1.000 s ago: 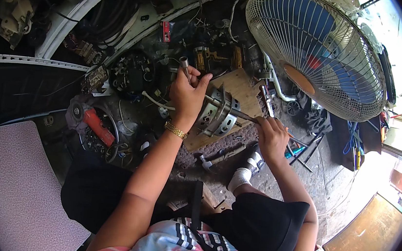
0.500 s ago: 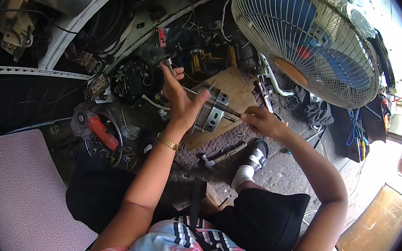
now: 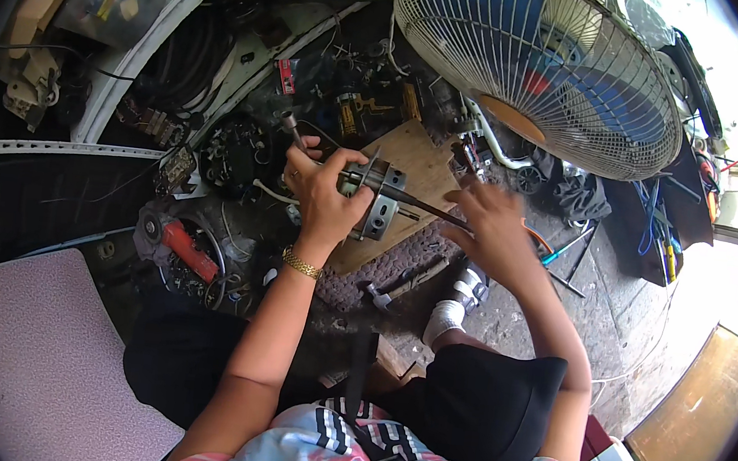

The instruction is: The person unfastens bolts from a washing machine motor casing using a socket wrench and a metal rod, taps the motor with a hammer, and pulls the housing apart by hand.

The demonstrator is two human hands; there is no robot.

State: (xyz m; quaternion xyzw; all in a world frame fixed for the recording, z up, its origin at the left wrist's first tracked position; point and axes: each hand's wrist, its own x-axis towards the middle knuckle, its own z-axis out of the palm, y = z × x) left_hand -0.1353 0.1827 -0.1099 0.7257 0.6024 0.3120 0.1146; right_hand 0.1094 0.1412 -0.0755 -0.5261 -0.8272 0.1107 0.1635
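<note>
My left hand (image 3: 326, 192) grips a metal assembly (image 3: 383, 200), thumb and fingers bent round its near left side. The part looks like an electric motor or gearbox core, with silver plates that have round holes. A long dark rod (image 3: 430, 208) sticks out of it to the right. From behind my left fingers pokes a metal piece with a cylindrical end (image 3: 289, 120); I cannot tell whether the hand holds it. My right hand (image 3: 491, 225) is at the rod's far end, blurred by motion, with fingers apart. A wooden board (image 3: 422, 155) lies under the assembly.
A hammer (image 3: 404, 286) lies near my sandalled foot (image 3: 469, 288). A red angle grinder (image 3: 187, 247) is on the left, a yellow-black drill (image 3: 355, 110) beyond the board. A large caged fan (image 3: 548, 69) stands at the far right. A pinkish padded seat (image 3: 51, 341) is at left.
My right hand has loosened its pinch on the rod and moved slightly right, its fingers spreading. My left hand, formerly stretched out beside the assembly, now curls round it.
</note>
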